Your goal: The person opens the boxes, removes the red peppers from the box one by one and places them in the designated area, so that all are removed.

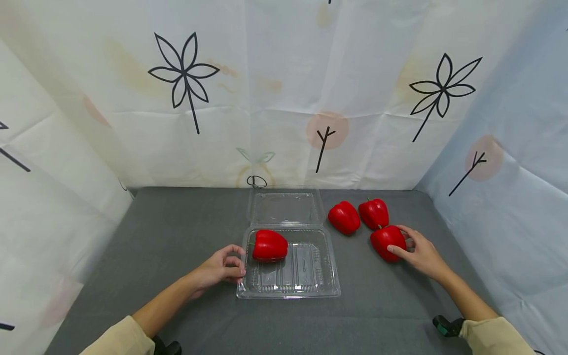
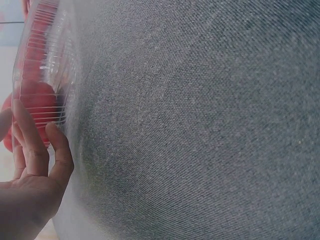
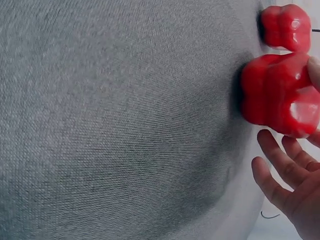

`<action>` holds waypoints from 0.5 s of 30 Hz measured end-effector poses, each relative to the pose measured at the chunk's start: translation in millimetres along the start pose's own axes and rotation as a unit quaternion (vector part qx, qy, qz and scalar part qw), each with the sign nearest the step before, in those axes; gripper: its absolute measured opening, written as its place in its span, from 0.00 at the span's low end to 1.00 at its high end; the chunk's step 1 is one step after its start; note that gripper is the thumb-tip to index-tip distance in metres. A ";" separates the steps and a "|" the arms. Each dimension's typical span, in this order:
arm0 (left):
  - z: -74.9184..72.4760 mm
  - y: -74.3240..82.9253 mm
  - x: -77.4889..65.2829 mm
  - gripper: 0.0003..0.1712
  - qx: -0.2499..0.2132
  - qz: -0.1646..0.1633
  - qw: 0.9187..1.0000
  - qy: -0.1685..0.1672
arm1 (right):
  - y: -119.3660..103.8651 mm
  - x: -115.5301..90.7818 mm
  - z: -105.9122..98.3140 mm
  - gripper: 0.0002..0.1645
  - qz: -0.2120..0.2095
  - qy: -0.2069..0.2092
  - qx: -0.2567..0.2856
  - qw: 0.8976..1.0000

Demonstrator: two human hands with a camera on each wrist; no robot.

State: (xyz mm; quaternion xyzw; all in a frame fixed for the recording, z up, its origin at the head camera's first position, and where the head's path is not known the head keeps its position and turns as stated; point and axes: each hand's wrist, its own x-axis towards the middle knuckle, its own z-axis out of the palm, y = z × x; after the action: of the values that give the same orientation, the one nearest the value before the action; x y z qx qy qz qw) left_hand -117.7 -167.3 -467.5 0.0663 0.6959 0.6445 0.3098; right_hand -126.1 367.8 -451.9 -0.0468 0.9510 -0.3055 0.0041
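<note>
A clear plastic clamshell container (image 1: 306, 291) lies with its lid (image 1: 286, 207) folded back. One red bell pepper (image 1: 269, 245) rests on its side in the container's left part. My left hand (image 1: 224, 266) holds the container's left rim; in the left wrist view its fingers (image 2: 32, 150) lie along the ribbed wall. Over on the right, my right hand (image 1: 423, 254) grips another red bell pepper (image 1: 387, 242), thumb on its near side and fingers round the right. The right wrist view shows this pepper (image 3: 280, 92) at the cloth, some lower fingers apart from it.
Two more red bell peppers, one (image 1: 344, 218) beside the lid and one (image 1: 373, 213) just behind the gripped pepper, lie on the grey cloth-covered table (image 1: 186, 222). Patterned white cloth (image 1: 266, 98) hangs behind and along both sides.
</note>
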 end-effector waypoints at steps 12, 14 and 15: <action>-0.3 -0.3 0.7 0.28 0.003 -0.001 1.000 0.000 | -31.6 14.5 -8.4 0.50 -0.043 0.038 -0.015 0.998; -0.3 -0.2 0.6 0.28 0.004 -0.002 1.000 0.001 | -42.5 18.8 -6.5 0.50 -0.062 0.045 -0.016 0.997; -0.3 -0.1 0.5 0.28 0.004 -0.002 1.000 0.001 | -47.9 21.4 -5.2 0.50 -0.071 0.047 -0.016 0.996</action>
State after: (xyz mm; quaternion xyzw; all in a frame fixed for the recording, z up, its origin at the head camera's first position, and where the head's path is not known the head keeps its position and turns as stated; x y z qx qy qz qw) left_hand -118.3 -167.4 -467.8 0.0653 0.6987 0.6416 0.3097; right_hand -143.4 330.1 -419.3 -0.0999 0.9492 -0.2918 -0.0625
